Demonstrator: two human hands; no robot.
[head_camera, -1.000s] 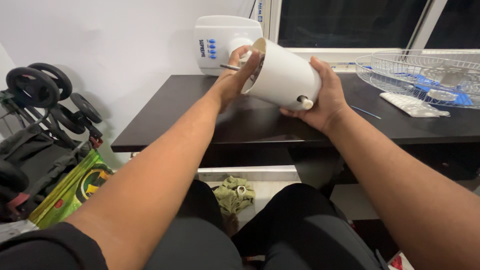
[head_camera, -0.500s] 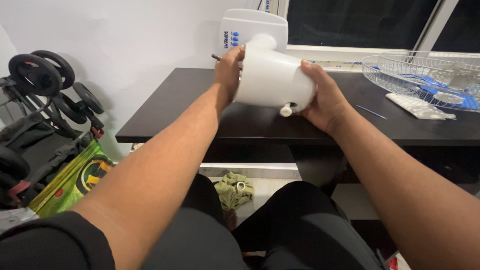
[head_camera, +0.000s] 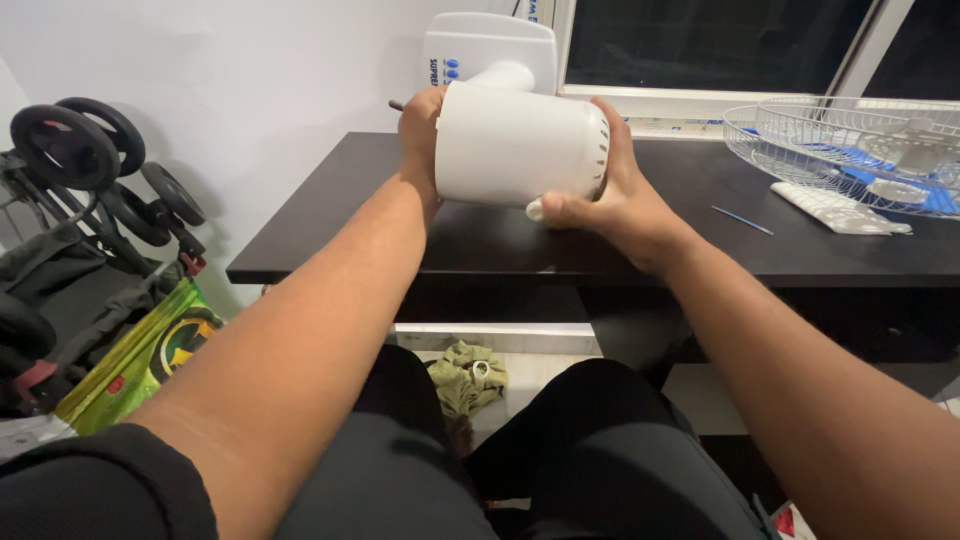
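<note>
I hold a white plastic fan motor housing (head_camera: 515, 145) sideways above the dark desk (head_camera: 330, 215). My left hand (head_camera: 420, 135) grips its left end; a thin dark shaft tip pokes out beside the fingers. My right hand (head_camera: 610, 195) cups the slotted right end from below, thumb near a small white knob. Behind the housing stands the white fan base (head_camera: 490, 45) with blue buttons, joined to it by a white neck.
Wire fan grilles (head_camera: 850, 150) and a white cloth-like piece (head_camera: 835, 208) lie at the desk's right. A thin blue stick (head_camera: 742, 220) lies near them. A black stroller (head_camera: 90, 200) and green bag (head_camera: 150, 350) stand left. An olive rag (head_camera: 465, 375) lies on the floor.
The housing has turned from tilted, open end up, to lying level on its side. Both hands kept their grip and shifted with it.
</note>
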